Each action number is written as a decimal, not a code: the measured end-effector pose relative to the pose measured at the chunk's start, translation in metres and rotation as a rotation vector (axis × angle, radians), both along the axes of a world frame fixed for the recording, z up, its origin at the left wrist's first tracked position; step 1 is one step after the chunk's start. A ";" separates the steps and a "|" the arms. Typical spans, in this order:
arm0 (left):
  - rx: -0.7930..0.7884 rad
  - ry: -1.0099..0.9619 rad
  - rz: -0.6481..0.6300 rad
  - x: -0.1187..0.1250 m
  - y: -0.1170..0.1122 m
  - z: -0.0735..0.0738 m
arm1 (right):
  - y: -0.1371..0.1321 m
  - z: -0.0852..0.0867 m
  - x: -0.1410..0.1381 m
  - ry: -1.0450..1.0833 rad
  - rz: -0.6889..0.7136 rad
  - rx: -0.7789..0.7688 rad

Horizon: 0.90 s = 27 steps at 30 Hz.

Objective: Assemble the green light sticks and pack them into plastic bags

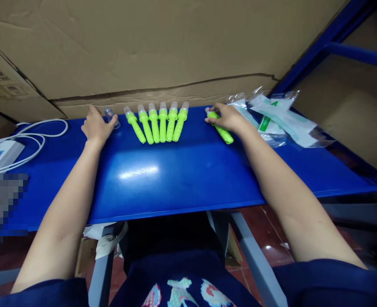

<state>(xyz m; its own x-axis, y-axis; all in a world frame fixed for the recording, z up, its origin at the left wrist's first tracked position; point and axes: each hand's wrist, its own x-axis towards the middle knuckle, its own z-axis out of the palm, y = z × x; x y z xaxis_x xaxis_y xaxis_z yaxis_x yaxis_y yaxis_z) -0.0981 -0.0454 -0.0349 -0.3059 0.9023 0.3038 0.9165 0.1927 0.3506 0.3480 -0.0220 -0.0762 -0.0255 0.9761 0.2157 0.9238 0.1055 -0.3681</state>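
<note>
My right hand (224,117) grips the capped end of a neon-green stick (224,134), thumb and fingers around it; the stick lies tilted on the blue table. My left hand (96,125) rests at the back left of the table with its fingers apart. Its thumb overlaps a small clear plastic cap-like piece (108,113); whether they touch, I cannot tell. Between my hands, several matching neon-green sticks (155,126) lie side by side in a row, their translucent capped ends pointing to the back.
Clear packets with white and green sheets (281,115) lie at the right. A white cable (42,135) loops beside a white device (7,153) on the left. Cardboard (162,47) walls off the back of the blue table (175,179); a blue frame post (316,47) stands right.
</note>
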 end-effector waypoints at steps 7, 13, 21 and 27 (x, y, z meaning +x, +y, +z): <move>-0.013 0.071 -0.291 -0.003 -0.001 -0.002 | -0.007 0.006 -0.007 0.054 0.076 -0.041; -0.007 0.131 -0.367 -0.012 0.007 0.002 | -0.008 0.007 -0.009 -0.005 0.027 -0.039; -0.020 0.152 -0.293 -0.030 0.008 0.010 | -0.004 0.003 -0.011 -0.062 -0.043 0.003; 0.137 -0.024 -0.197 -0.034 0.012 0.000 | -0.005 0.001 -0.014 -0.020 -0.013 0.034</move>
<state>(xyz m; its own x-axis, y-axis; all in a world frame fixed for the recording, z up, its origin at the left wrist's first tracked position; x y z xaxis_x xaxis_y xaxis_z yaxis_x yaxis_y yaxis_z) -0.1316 -0.0335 -0.0348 -0.1366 0.8961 0.4223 0.9229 -0.0397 0.3829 0.3343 -0.0266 -0.0749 -0.0173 0.9686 0.2479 0.9324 0.1051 -0.3458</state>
